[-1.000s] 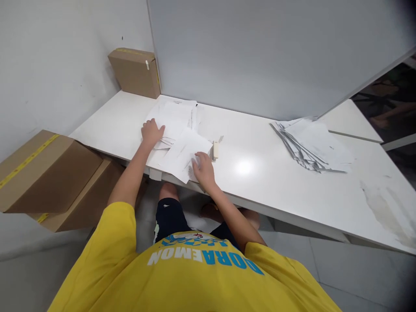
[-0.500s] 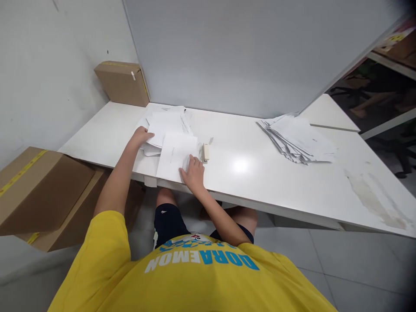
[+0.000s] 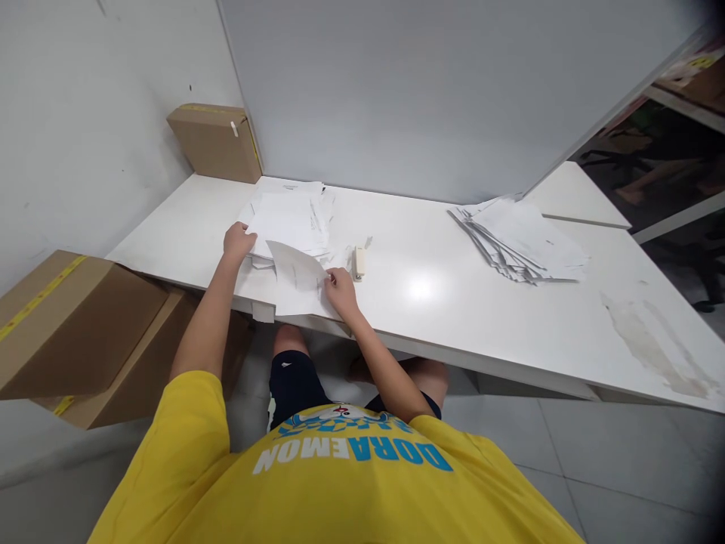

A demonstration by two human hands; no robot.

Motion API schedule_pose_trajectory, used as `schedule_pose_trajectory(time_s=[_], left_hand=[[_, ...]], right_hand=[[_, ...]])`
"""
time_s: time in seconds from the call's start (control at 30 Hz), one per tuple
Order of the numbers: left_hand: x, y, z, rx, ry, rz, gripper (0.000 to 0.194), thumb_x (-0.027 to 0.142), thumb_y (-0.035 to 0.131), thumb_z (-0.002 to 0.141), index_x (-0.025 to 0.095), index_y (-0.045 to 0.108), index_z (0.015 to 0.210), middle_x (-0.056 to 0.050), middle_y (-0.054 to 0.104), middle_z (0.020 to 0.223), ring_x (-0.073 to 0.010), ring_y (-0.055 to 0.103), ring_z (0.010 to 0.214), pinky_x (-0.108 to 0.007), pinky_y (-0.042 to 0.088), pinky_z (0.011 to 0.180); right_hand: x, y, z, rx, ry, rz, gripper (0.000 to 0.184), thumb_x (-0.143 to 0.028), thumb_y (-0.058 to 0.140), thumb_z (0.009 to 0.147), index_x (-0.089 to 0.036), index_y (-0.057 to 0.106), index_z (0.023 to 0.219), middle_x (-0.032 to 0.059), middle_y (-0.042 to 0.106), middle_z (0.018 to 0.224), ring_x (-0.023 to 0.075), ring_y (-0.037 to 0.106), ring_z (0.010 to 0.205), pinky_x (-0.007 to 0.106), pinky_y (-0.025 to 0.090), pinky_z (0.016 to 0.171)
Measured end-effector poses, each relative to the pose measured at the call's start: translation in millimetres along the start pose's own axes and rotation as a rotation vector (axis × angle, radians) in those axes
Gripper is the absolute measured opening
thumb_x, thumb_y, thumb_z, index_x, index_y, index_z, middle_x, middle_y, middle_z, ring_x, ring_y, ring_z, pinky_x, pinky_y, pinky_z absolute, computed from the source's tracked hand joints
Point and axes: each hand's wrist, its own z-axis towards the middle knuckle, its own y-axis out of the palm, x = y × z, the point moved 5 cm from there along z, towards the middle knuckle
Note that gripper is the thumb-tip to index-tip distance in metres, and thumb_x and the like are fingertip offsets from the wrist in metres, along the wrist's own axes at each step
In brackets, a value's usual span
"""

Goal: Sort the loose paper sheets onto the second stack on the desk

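Note:
My right hand (image 3: 341,292) pinches the right edge of a white sheet of paper (image 3: 300,273) near the table's front edge. That sheet is bent up, with faint print on it. At the left edge of a loose stack of papers (image 3: 288,219) is my left hand (image 3: 240,240), its fingers curled at the sheets' border. Just right of my right hand lies a small cream-coloured stapler (image 3: 359,263) on the white table (image 3: 419,234).
A second, fanned pile of papers (image 3: 518,242) lies on the table's right half. One cardboard box (image 3: 215,143) stands in the back left corner. More cardboard boxes (image 3: 84,332) are at the left, below table height. A grey partition (image 3: 385,98) runs along the back.
My right hand has gone from lying over the sheet to pinching its right edge, and the sheet has bent up. My left hand has shifted slightly left along the stack's edge.

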Motion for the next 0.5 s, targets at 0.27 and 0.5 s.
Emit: schedule_pose_trajectory(time_s=[0.27,0.5], left_hand=[[0,4.1,-5,0.005,0.022,-0.009,0.019,0.027,0.063,0.073,0.020,0.057,0.090,-0.012,0.063,0.112,-0.0306,0.054,0.112,-0.039,0.043,0.096],[10,10.8,-14,-0.078,0.049,0.109,0.021,0.039,0.060,0.079,0.020,0.060,0.087,-0.018,0.061,0.116,-0.0416,0.044,0.122,-0.049,0.040,0.098]], right_hand=[[-10,-26,83,0.130,0.017,-0.095,0.022,-0.022,0.034,0.095,-0.019,0.053,0.082,0.0150,0.056,0.101,0.0278,0.050,0.100,0.045,0.040,0.097],[-8,2,135,0.009,0.221,-0.112,0.019,-0.018,0.041,0.088,-0.010,0.057,0.095,0.0265,0.054,0.118,0.0376,0.047,0.118,0.054,0.038,0.099]])
